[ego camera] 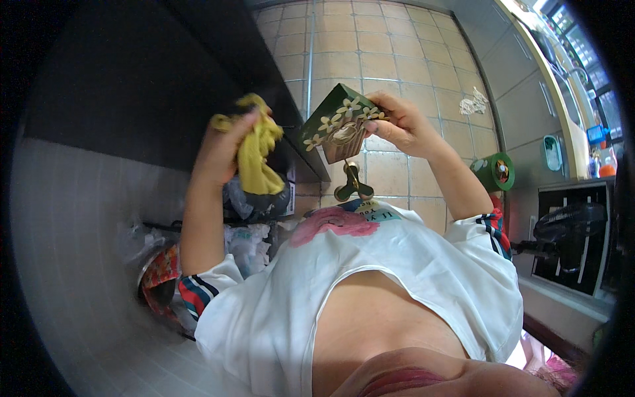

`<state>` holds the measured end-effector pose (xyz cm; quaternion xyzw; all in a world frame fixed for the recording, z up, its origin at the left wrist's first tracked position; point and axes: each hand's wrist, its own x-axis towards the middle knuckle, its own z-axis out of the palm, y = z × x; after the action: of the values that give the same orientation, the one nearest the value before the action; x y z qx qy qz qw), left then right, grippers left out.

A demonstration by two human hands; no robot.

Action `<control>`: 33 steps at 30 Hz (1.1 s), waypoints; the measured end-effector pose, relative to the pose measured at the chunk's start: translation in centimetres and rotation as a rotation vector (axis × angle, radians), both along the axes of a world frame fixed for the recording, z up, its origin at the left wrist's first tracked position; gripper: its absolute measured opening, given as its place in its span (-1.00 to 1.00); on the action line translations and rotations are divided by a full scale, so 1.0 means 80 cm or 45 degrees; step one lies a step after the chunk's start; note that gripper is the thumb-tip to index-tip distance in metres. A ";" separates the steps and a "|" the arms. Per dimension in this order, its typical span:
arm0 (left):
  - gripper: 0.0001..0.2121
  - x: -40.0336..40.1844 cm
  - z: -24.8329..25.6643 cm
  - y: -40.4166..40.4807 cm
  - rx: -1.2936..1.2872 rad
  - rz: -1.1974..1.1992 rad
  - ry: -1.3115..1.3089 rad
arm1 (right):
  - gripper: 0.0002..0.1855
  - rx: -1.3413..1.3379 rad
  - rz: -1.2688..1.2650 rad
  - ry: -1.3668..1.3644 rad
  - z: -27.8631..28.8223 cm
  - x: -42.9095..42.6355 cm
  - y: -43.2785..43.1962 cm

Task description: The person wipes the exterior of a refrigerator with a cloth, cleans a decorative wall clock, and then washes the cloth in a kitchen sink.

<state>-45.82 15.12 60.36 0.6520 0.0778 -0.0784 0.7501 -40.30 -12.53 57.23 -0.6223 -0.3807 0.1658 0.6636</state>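
Observation:
My left hand grips a crumpled yellow cloth, which hangs down from the fingers; hand and cloth are somewhat blurred. My right hand holds a dark green decorative box-like piece by its right edge, thumb on the near face. That piece is tilted and carries pale yellow flowers and a ribbed brown panel. A thin rod below it leads to a three-lobed green and gold part close to my shirt. The cloth and the green piece are apart.
A tall dark cabinet or panel rises on the left, with bags below it. Grey cupboards and a counter line the right, beside a green cylinder and a black fan. A white rag lies on the tiled floor.

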 end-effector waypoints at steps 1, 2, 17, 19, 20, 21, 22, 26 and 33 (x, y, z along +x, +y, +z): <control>-0.73 0.005 0.006 -0.003 -0.136 0.100 -0.024 | -0.66 -0.050 -0.024 -0.067 0.000 -0.003 -0.003; -0.72 0.007 0.014 -0.007 -0.261 0.050 -0.137 | -0.66 -0.048 -0.042 -0.058 -0.001 -0.005 -0.004; -0.74 -0.001 0.005 -0.073 -0.102 -0.378 -0.113 | -0.67 -0.317 -0.118 -0.457 -0.001 0.008 -0.007; -0.75 0.004 -0.001 -0.074 -0.094 -0.387 -0.049 | -0.68 -0.325 -0.196 -0.398 -0.005 0.004 -0.011; -0.75 0.007 -0.003 -0.074 -0.082 -0.402 0.014 | -0.68 -0.328 -0.192 -0.394 -0.007 0.002 -0.013; -0.75 0.008 -0.004 -0.075 -0.090 -0.403 0.019 | -0.69 -0.267 -0.215 -0.400 -0.009 0.000 -0.015; -0.76 0.010 -0.003 -0.077 -0.145 -0.404 0.151 | -0.70 -0.206 -0.238 -0.405 -0.012 -0.001 -0.018; -0.76 0.013 -0.014 -0.084 -0.291 -0.408 0.228 | -0.70 -0.265 -0.232 -0.283 -0.021 -0.003 -0.033; -0.68 0.017 -0.023 -0.101 -0.457 -0.524 0.134 | -0.67 0.024 -0.177 -0.011 -0.035 -0.013 -0.052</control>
<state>-44.44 7.03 58.49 0.5058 -0.0324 -0.2754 0.8168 -41.31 -16.68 54.43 -0.6418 -0.3410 0.1130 0.6775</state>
